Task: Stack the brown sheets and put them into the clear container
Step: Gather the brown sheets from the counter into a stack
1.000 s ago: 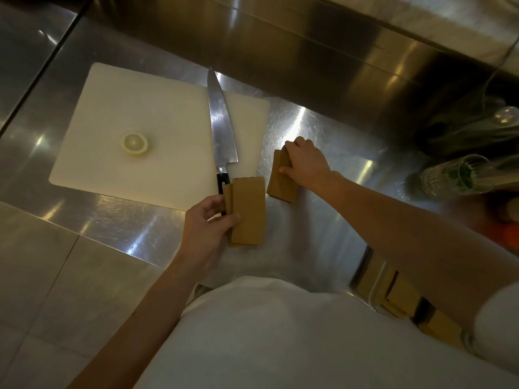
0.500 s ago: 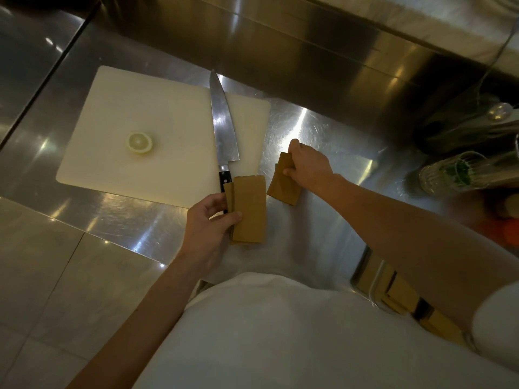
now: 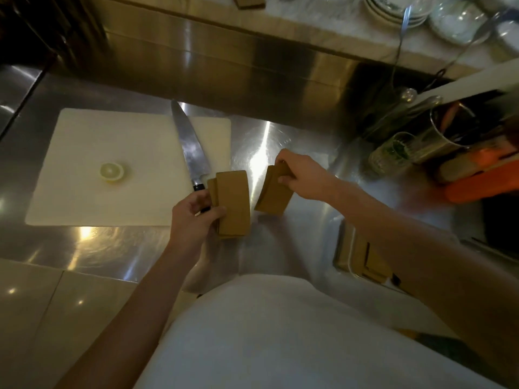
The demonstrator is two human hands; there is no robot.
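My left hand [image 3: 193, 217] grips a small stack of brown sheets [image 3: 233, 203] over the steel counter, just right of the cutting board. A second bunch of brown sheets [image 3: 273, 193] is pinched at its top edge by my right hand [image 3: 302, 175] and hangs tilted, a short gap to the right of the first stack. The clear container [image 3: 344, 248] sits low at the right, partly behind my right forearm, with more brown sheets [image 3: 368, 261] inside it.
A white cutting board [image 3: 112, 197] lies at the left with a lemon half [image 3: 111, 172] and a large knife [image 3: 189, 147] on it; the knife handle is by my left fingers. Jars, utensils and an orange object [image 3: 483, 182] crowd the right. Dishes stand on the back shelf.
My right hand has lifted its brown sheets off the counter and tilted them. The left hand still holds its stack in about the same place. The view has tipped upward.
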